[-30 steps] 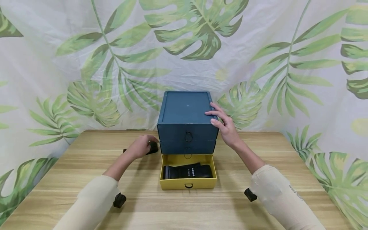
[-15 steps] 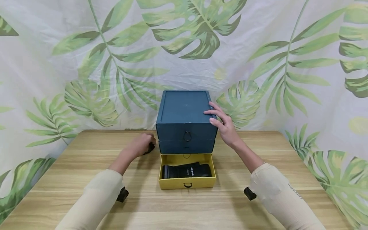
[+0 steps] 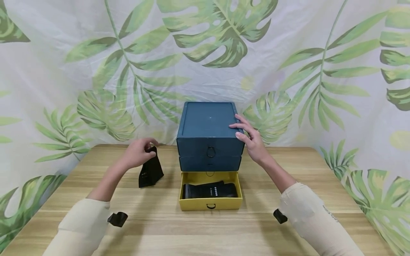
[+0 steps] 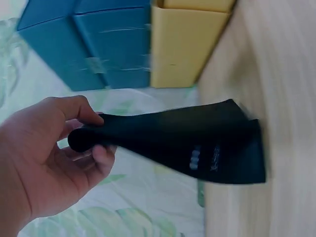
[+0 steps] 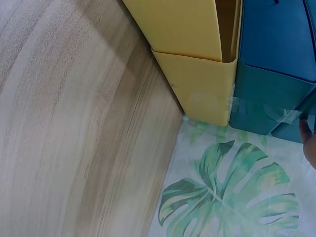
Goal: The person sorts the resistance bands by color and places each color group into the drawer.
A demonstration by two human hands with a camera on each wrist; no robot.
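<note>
In the head view my left hand (image 3: 140, 153) is left of the drawer stack, pinching a folded black band (image 3: 151, 173) by its fold, so its wide ends hang down. The left wrist view shows thumb and fingers around the rolled end of this band (image 4: 187, 140), which has white dots and small lettering. My right hand (image 3: 253, 140) rests with spread fingers on the top right edge of the blue drawer box (image 3: 208, 119). Below the blue drawers, a yellow drawer (image 3: 210, 204) is pulled out, with another black item (image 3: 205, 191) with white print inside.
Everything stands on a wooden table (image 3: 205, 234). A white cloth with green leaf prints (image 3: 205, 81) hangs right behind it. Black pieces (image 3: 117, 219) sit by each sleeve. Clear tape (image 5: 266, 111) crosses the side of the drawer stack.
My left hand first reached beside the blue box to the black band. It has since moved left and up with the band hanging from it. My right hand stays put.
</note>
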